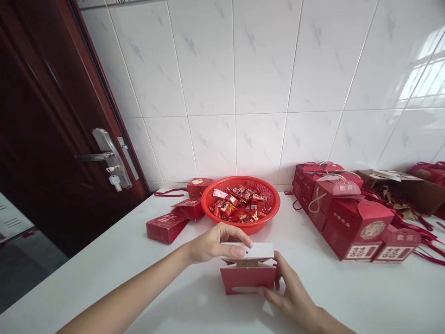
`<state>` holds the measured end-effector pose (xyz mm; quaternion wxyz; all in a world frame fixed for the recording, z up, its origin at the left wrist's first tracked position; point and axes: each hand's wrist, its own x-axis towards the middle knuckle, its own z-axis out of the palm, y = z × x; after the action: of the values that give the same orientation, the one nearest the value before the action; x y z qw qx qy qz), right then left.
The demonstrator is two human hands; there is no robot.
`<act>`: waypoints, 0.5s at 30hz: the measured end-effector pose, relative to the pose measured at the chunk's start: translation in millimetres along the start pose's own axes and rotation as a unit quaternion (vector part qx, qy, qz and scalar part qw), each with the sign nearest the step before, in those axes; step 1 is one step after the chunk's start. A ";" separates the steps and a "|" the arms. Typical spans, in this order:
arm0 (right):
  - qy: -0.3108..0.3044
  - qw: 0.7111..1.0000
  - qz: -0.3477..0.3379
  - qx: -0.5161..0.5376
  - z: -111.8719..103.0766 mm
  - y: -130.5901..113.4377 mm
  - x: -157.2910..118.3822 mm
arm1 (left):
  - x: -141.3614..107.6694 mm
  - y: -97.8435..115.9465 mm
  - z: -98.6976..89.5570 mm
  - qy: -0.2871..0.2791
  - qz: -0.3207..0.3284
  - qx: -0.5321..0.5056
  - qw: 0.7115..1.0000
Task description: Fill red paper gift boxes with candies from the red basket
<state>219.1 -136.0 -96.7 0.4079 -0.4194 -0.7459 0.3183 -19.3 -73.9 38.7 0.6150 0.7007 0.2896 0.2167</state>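
Observation:
A red gift box (248, 278) with a white inner side stands on the white table in front of me, its top partly open. My left hand (220, 243) pinches the raised white flap (262, 250) between thumb and fingers. Around the box's right side my right hand (287, 290) is wrapped, thumb at the front and fingers partly hidden behind. Just beyond the box sits a red plastic basket (240, 228) filled with wrapped candies (239, 204).
Several red boxes (167, 228) lie left of the basket. At right stand several closed red gift boxes (361, 222) with cords. Behind them is a cardboard box (424, 192) with ribbons. A tiled wall (260, 69) borders the table; a dark door (52, 93) is at left.

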 end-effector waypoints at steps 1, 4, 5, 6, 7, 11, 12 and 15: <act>0.000 1.000 0.001 -0.006 -0.2 0.5 0.1 | 0.4 1.9 -5.4 -0.005 -0.002 0.006 1.000; 0.003 0.999 -0.041 -0.013 -7.9 -0.7 2.3 | 0.2 11.3 -25.0 -0.010 0.038 0.014 0.999; 0.012 0.998 -0.068 -0.015 -13.3 -3.0 4.9 | 0.6 14.5 -32.3 -0.006 0.054 0.006 0.999; 0.027 0.995 -0.093 -0.019 -20.2 -6.3 9.2 | 2.1 17.2 -39.9 0.004 0.062 -0.003 0.998; 0.048 0.992 -0.111 -0.026 -28.1 -10.7 15.5 | 4.9 19.1 -47.6 0.019 0.057 -0.007 0.998; 0.152 0.981 -0.100 -0.070 -61.9 -31.5 63.5 | 32.9 16.3 -75.1 0.074 -0.046 0.165 0.983; 0.163 0.979 -0.087 -0.080 -68.7 -35.5 80.2 | 43.5 13.1 -80.2 0.074 -0.073 0.246 0.964; 0.173 0.977 -0.035 -0.119 -81.2 -39.8 132.8 | 77.9 -0.5 -88.9 0.029 -0.131 0.379 0.915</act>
<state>233.8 -25.4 19.0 0.4884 -0.4876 -0.7109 0.1353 -20.5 44.0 47.4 0.3172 0.8306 0.4569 0.0281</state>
